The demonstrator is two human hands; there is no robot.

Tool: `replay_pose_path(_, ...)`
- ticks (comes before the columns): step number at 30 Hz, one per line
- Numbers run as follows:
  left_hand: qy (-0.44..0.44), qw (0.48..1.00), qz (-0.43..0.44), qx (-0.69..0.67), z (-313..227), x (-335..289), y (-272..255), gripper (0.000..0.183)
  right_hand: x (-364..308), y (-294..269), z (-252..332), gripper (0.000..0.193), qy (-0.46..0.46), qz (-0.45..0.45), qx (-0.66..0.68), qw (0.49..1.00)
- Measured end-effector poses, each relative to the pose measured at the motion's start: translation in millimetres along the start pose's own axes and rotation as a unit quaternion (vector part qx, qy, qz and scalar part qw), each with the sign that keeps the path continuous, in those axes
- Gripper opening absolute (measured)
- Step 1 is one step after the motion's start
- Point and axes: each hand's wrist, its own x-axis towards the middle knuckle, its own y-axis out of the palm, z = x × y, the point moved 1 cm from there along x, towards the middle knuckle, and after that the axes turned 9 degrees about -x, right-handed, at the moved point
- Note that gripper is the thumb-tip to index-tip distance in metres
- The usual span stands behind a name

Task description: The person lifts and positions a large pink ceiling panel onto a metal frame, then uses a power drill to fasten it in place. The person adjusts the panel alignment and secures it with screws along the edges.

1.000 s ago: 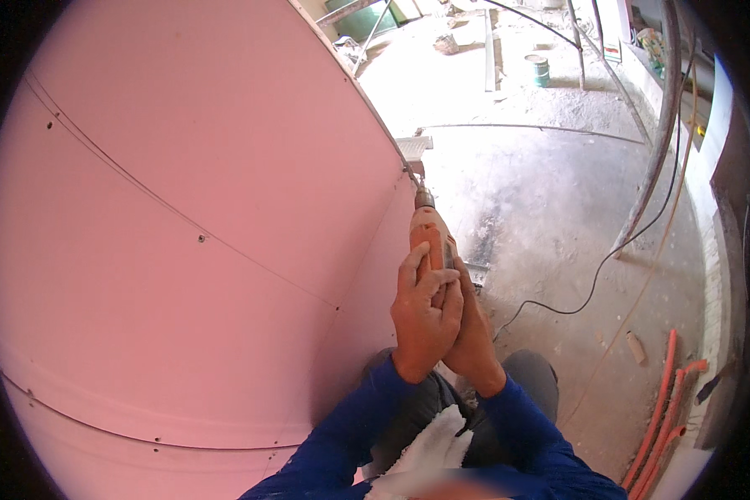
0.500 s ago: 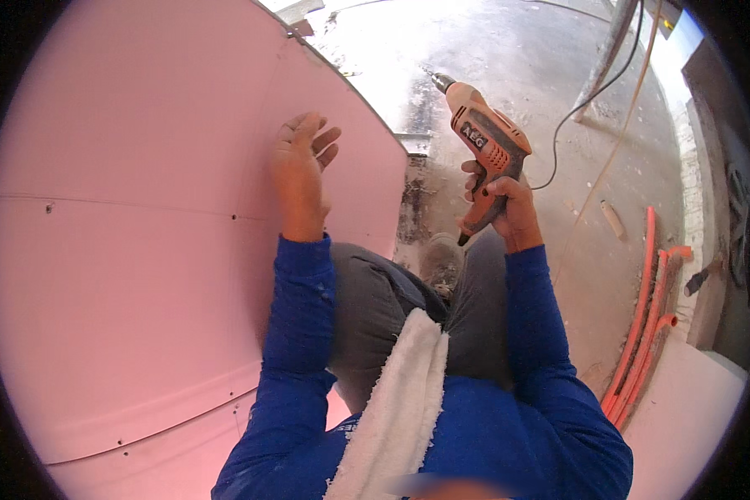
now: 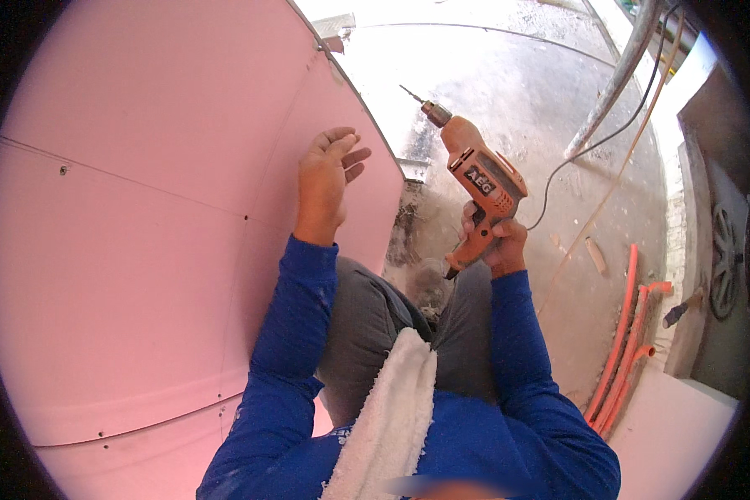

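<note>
My right hand (image 3: 506, 243) is wrapped around the grip of an orange and dark grey power drill (image 3: 485, 179). A thin bit sticks out of its metal chuck, pointing up and to the left, clear of any surface. My left hand (image 3: 325, 179) is raised beside a large pink plasterboard panel (image 3: 150, 283) on the left. Its thumb and index finger are pinched together, while the other fingers curl loosely. Whatever lies between the fingertips is too small to make out. Small dark screw holes or heads dot the panel along its seams.
A black power cord (image 3: 587, 150) runs from the drill toward the upper right, past a leaning pole (image 3: 612, 83). Orange pipes (image 3: 621, 358) lie on the right side of the floor, near a hammer (image 3: 683, 307). A white towel (image 3: 387, 417) hangs down my front.
The view has shifted a little. My left hand has moved slightly right and down, with thumb and index finger closer together. The drill has tilted slightly and sits a bit lower.
</note>
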Motion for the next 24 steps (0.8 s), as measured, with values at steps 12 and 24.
replay_pose_path(12, 0.027, 1.0, 0.013, 0.007, 9, 8, -6, 0.032, -2, -12, 0, 0.063, 0.019, -0.052, -0.073, 0.996)
replay_pose_path(24, -0.128, 0.938, 0.217, 0.24, 23, 18, -7, 0.062, 25, -23, -45, 0.088, 0.025, -0.148, -0.584, 0.798)
